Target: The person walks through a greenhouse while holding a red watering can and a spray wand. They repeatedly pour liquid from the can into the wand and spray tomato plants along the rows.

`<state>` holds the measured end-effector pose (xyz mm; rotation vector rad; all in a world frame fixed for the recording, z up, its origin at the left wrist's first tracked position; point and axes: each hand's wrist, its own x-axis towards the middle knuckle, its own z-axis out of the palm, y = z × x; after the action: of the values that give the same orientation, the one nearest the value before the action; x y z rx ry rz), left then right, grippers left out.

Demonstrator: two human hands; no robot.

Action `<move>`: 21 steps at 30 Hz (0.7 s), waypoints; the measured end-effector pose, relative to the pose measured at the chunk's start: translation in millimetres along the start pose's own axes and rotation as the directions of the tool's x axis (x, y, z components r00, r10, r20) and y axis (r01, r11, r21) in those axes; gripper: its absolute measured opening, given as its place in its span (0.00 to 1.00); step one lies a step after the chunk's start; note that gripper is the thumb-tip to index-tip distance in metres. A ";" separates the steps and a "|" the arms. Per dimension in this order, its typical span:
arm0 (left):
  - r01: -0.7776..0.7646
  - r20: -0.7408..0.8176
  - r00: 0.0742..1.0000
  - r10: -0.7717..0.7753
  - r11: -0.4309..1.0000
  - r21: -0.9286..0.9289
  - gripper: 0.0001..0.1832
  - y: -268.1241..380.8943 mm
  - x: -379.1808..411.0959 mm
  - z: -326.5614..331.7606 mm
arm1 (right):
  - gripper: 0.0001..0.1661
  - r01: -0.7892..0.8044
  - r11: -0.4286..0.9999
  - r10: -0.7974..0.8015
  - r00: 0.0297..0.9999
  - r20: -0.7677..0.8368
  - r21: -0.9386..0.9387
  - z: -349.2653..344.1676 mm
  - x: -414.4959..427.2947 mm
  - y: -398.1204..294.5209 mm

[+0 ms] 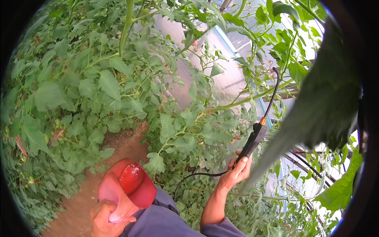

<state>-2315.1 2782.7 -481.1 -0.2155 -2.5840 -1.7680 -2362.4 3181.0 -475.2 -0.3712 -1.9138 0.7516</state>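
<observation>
My left hand (105,217) grips the pale pink rim of a flared red plastic scoop-like vessel (142,195) in front of my body. Inside it a glossy deep-red patch shows; whether this is liquid or bare plastic I cannot tell. My right hand (235,174), out to the right, is closed around the black handle of a spray-type wand (253,140). An orange-brown collar joins the handle to a thin dark tube with a hooked tip, which points up among tomato stems and yellow flowers (239,65). A black cord or hose (194,174) curves from the handle towards my waist.
Dense tomato plants (109,86) crowd the left, with green fruit (31,179) and red ties (20,146). A bare soil path (118,148) runs between rows. Plastic sheeting (220,71) stands behind stems. A large blurred leaf (319,89) hangs close at the right.
</observation>
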 end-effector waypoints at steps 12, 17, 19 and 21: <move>0.183 -0.075 0.980 -0.185 0.983 -0.034 0.34 7.9 -18.0 11.4 | 0.28 -0.310 0.925 0.286 0.949 0.131 0.221 -6.6 -0.2 -8.7; 0.152 -0.097 0.984 -0.152 0.988 -0.010 0.33 5.5 -23.2 17.4 | 0.26 -0.406 0.858 0.342 0.908 0.241 0.314 -1.5 10.3 1.7; 0.151 -0.100 0.983 -0.152 0.988 -0.018 0.33 6.9 -23.9 19.7 | 0.25 -0.415 0.854 0.364 0.908 0.209 0.313 1.8 14.2 -0.1; 0.138 -0.103 0.985 -0.139 0.990 -0.011 0.33 8.0 -24.0 20.9 | 0.25 -0.408 0.858 0.366 0.912 0.185 0.311 3.8 16.5 -4.9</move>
<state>-2288.9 2802.2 -483.2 0.0563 -2.5802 -1.7738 -2372.9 3185.2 -461.6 -0.5084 -1.7890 1.3850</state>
